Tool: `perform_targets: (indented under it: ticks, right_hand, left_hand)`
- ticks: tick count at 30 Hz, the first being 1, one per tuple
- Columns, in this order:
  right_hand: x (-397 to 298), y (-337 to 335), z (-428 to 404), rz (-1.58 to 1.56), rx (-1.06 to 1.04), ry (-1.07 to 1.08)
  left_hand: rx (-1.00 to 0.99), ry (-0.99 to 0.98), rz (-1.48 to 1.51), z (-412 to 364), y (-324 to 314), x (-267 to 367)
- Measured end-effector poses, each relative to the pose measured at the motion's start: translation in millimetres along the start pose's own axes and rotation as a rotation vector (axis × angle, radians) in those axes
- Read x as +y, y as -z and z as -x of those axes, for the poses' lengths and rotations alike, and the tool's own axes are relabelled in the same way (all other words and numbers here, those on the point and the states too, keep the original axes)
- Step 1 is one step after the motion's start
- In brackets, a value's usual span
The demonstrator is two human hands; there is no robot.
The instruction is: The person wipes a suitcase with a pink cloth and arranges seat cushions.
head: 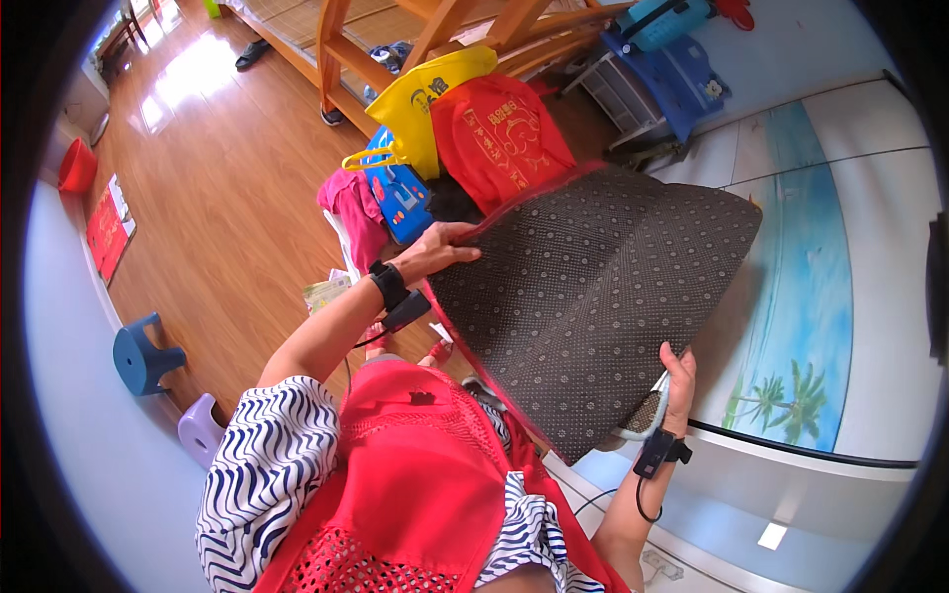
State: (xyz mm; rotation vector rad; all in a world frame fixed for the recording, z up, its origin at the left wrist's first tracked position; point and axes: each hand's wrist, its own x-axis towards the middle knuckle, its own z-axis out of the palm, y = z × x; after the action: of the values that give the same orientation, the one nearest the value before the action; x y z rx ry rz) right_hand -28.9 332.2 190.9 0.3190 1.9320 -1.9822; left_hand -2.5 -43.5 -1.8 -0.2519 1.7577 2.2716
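Observation:
A floor mat (586,296) with a dark, dotted underside and a red edge spans the space before me, held up by both hands. My left hand (443,250) grips its red-edged left corner, thumb on the dark side. At the mat's lower right, my right hand (678,382) is closed on its edge; a second piece with a light-bound rim and brown weave (643,416) shows beside the palm. Whether that piece is separate or a folded part I cannot tell. Part of the right fingers is hidden.
Red (500,141) and yellow bags (426,100) stand beyond the mat, beside a blue box (400,194) and pink cloth (352,211). A panel with a beach picture (804,296) lies at right. A blue stool (141,356) and a purple stool (200,430) stand at left; a wooden bed frame (356,63) is behind.

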Motion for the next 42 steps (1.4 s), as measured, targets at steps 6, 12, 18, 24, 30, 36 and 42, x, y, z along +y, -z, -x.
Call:
perform_targets:
  ticks: [6, 12, 18, 24, 30, 36, 42]
  right_hand:
    - [-25.8, -13.9, 9.1, 0.076, 0.052, 0.097]
    - [-80.2, -24.6, -3.8, 0.106, 0.037, 0.191]
    - [-132.4, -47.0, -24.2, -0.037, 0.081, 0.407]
    - [-161.1, -102.0, -86.0, -0.301, -0.158, 0.400]
    - [-92.6, -160.1, -123.1, -0.469, -0.057, 0.449]
    - [39.8, -135.5, -128.9, -0.578, 0.064, 0.049]
    - [155.9, -69.1, -144.5, -0.543, 0.130, -0.309]
  left_hand:
    - [-0.007, -0.457, -0.549, -15.8, -23.2, 70.0]
    - [-0.005, -0.852, -0.693, -52.6, -11.5, 182.5]
    - [0.033, -0.968, -0.766, -59.1, -12.6, 318.8]
    - [0.185, -1.116, -1.041, -84.5, 4.8, 413.2]
    - [0.146, -1.313, -1.275, -70.6, -1.2, 446.9]
    - [0.004, -1.067, -1.213, -96.5, 9.3, 373.3]
    - [0.082, -0.579, -1.423, -158.3, 58.1, 210.1]
